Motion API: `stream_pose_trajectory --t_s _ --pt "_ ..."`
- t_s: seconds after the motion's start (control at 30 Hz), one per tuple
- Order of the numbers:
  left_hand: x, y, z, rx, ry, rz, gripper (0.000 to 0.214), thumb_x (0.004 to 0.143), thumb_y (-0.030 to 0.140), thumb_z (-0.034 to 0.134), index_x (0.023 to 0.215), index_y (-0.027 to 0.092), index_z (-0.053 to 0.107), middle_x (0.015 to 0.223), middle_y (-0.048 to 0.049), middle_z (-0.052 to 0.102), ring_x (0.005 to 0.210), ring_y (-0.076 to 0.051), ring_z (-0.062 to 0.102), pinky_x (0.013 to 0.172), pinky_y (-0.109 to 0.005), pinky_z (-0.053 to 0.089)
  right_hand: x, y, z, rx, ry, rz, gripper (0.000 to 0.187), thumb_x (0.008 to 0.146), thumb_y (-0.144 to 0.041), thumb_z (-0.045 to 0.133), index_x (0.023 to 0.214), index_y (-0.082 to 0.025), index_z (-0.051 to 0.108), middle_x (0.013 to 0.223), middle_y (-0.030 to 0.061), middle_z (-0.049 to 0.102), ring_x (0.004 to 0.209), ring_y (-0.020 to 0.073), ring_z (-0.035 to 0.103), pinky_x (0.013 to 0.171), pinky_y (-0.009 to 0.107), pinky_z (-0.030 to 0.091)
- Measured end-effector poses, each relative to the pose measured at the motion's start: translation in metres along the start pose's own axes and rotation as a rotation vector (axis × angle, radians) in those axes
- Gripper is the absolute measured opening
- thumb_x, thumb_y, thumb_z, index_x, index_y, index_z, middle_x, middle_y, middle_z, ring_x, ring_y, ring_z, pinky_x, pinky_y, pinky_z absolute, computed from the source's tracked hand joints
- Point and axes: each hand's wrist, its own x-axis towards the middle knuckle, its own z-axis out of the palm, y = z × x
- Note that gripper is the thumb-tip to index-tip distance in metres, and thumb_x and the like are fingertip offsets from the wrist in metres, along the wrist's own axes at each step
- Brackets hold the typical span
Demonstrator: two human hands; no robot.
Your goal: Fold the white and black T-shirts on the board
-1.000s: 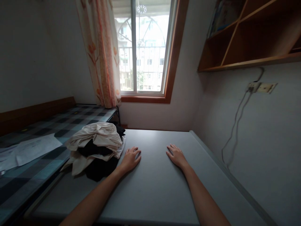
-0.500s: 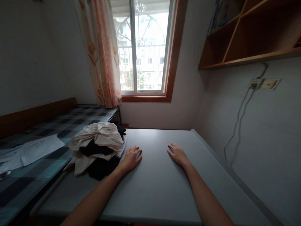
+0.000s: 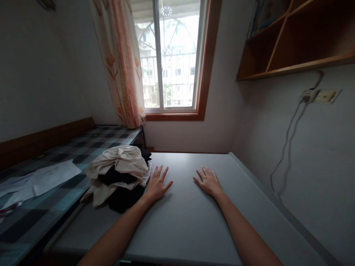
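Both my hands lie flat on a grey table (image 3: 183, 225). My left hand (image 3: 156, 183) is open with fingers spread, palm down, right beside a heap of clothes (image 3: 119, 175) made of cream and black fabric at the table's left edge. My right hand (image 3: 207, 181) is also open and palm down near the table's middle, holding nothing. The two hands lie about a hand's width apart.
A bed with a checked blue cover (image 3: 50, 173) runs along the left, with white papers (image 3: 41, 181) on it. A window (image 3: 169, 59) with an orange curtain (image 3: 122, 62) is ahead. A wooden shelf (image 3: 294, 37) and a wall socket with cables (image 3: 310, 96) are on the right wall.
My left hand's fingers have spread out and stretched forward on the table. The view has shifted slightly to the left; the right hand has hardly moved.
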Motion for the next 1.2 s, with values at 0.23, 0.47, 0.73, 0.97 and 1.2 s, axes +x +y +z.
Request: stream_pose_trajectory --t_s 0.23,0.47,0.73,0.97,1.2 --pt "0.0003 -0.0019 0.0009 0.055 -0.170 0.042 0.071 0.088 0.069 0.034 0.148 0.032 0.034 0.158 -0.0066 0.026 0.146 -0.035 0.016 0.115 -0.059 0.010 0.0016 -0.0022 0.0016 -0.037 -0.070 0.019 0.074 0.089 -0.069 0.027 0.151 -0.029 0.030 0.159 0.0088 0.019 0.146 0.0295 0.012 0.116 0.051 0.009" --pt "-0.0002 -0.0019 0.0003 0.002 -0.160 0.044 0.069 0.088 0.065 0.038 0.147 0.030 0.037 0.157 -0.0081 0.027 0.145 -0.036 0.017 0.114 -0.059 0.010 0.0015 -0.0012 0.0019 -0.022 -0.061 0.002 0.073 0.089 -0.069 0.028 0.150 -0.027 0.032 0.159 0.0099 0.021 0.146 0.0309 0.013 0.115 0.052 0.010" --pt "-0.0001 -0.0023 0.0017 0.002 -0.165 0.046 0.069 0.088 0.065 0.037 0.147 0.029 0.037 0.157 -0.0088 0.027 0.145 -0.036 0.017 0.114 -0.059 0.010 -0.0019 -0.0017 -0.0009 -0.009 -0.063 -0.002 0.072 0.091 -0.067 0.028 0.150 -0.027 0.033 0.158 0.0106 0.022 0.146 0.0310 0.015 0.115 0.051 0.011" --pt "-0.0015 0.0006 -0.0052 0.003 -0.185 0.036 0.066 0.089 0.062 0.039 0.146 0.027 0.039 0.156 -0.0097 0.028 0.145 -0.036 0.018 0.114 -0.058 0.013 -0.0023 -0.0011 -0.0043 0.002 -0.080 -0.009 0.066 0.093 -0.061 0.029 0.149 -0.026 0.035 0.158 0.0109 0.022 0.145 0.0305 0.016 0.115 0.051 0.013" --pt "-0.0009 -0.0005 -0.0048 -0.009 -0.186 0.041 0.067 0.089 0.063 0.038 0.146 0.028 0.038 0.157 -0.0089 0.027 0.145 -0.037 0.018 0.114 -0.058 0.012 -0.0014 -0.0004 -0.0031 0.000 -0.067 -0.010 0.064 0.093 -0.059 0.032 0.148 -0.026 0.037 0.158 0.0101 0.024 0.145 0.0307 0.017 0.115 0.051 0.014"
